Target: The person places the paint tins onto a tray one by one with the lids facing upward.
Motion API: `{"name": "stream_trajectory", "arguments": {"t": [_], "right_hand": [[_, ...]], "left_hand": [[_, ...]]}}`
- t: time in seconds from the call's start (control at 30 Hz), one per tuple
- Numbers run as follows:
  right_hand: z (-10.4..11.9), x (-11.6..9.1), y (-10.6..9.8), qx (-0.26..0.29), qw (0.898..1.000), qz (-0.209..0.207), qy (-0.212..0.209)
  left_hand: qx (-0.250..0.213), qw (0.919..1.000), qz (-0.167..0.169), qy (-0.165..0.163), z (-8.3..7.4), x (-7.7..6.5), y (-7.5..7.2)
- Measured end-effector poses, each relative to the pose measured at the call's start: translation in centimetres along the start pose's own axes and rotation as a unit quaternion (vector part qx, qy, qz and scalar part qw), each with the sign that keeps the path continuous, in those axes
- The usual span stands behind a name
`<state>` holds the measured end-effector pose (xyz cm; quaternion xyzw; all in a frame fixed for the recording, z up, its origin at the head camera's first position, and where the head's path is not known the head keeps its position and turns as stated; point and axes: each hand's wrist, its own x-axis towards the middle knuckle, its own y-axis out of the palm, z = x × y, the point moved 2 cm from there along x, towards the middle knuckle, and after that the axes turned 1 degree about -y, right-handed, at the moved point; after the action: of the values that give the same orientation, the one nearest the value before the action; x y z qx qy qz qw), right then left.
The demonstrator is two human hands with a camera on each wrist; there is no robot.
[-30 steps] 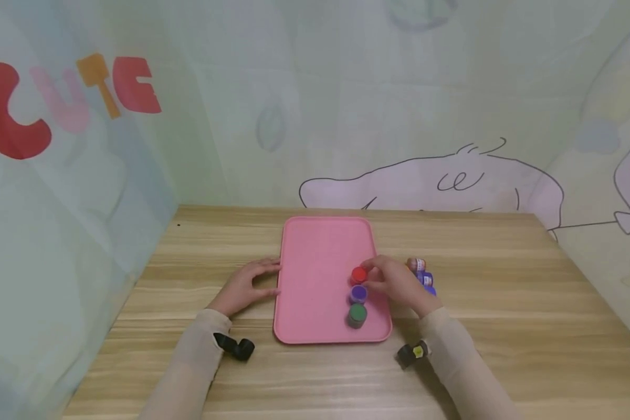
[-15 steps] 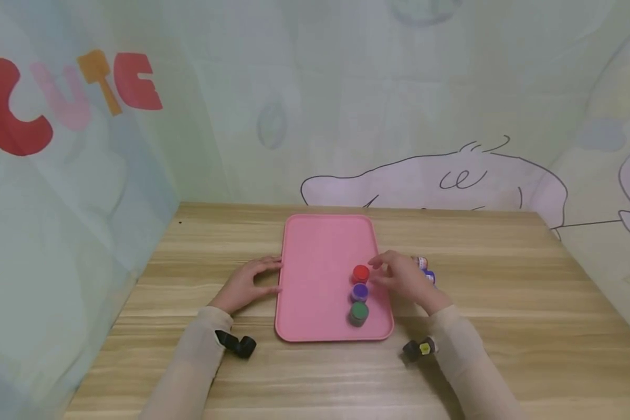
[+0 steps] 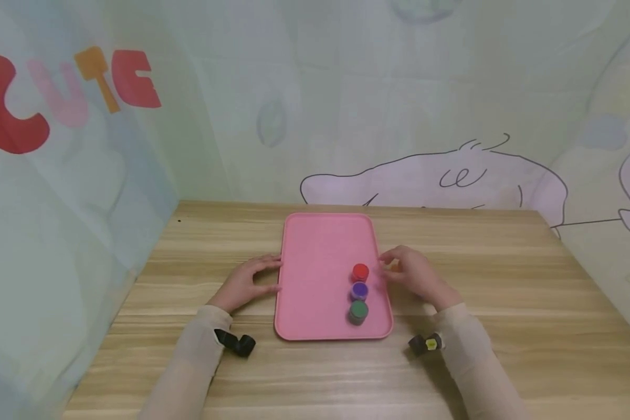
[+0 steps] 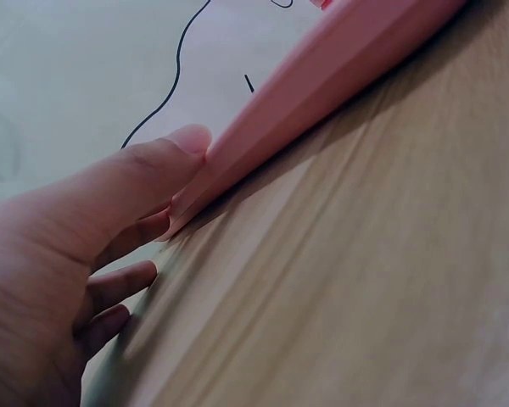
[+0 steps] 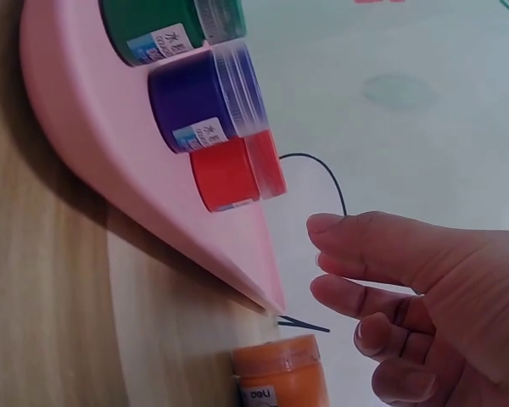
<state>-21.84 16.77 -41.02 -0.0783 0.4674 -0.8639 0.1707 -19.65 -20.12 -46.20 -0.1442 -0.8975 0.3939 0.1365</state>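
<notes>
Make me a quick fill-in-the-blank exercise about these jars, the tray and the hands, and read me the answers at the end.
1. The left hand touches the rim of the tray, which is coloured ____.
2. On the tray, the middle jar stands between the red jar and the ____ jar.
3. In the right wrist view, the off-tray jar near the right hand is ____.

Missing words: pink; green; orange.

The tray (image 3: 315,245) lies on my worktop (image 3: 315,379), the backdrop (image 3: 325,116) behind it. Along its right side, near jar (image 3: 359,312), middle jar (image 3: 359,291) and far jar (image 3: 360,273) form a row. My left hand (image 3: 244,284) touches its left edge; right of it are my right hand (image 3: 415,274) and a fourth jar (image 5: 284,373).
</notes>
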Motion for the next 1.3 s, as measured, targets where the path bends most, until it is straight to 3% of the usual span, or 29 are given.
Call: {"name": "stream_trajectory", "arguments": {"t": [0.2,0.57,1.0,1.3], "right_hand": [[-0.2,-0.3,-0.7,0.001,1.000,0.004,0.019],[-0.6,-0.6,-1.3,-0.091,0.996,-0.008,0.005],[-0.9,-0.6,-1.2,-0.122,0.992,-0.001,0.018],[-1.1,-0.5,-0.9,-0.167,0.986,-0.016,-0.015]], "left_hand": [[0.001,1.0000,0.000,-0.002,0.1,0.0,0.0],[0.005,1.0000,-0.003,0.004,-0.1,0.0,-0.1],[0.002,0.9999,-0.007,0.007,0.1,0.0,0.0],[-0.007,1.0000,-0.001,-0.005,0.0,0.1,0.0]]}}
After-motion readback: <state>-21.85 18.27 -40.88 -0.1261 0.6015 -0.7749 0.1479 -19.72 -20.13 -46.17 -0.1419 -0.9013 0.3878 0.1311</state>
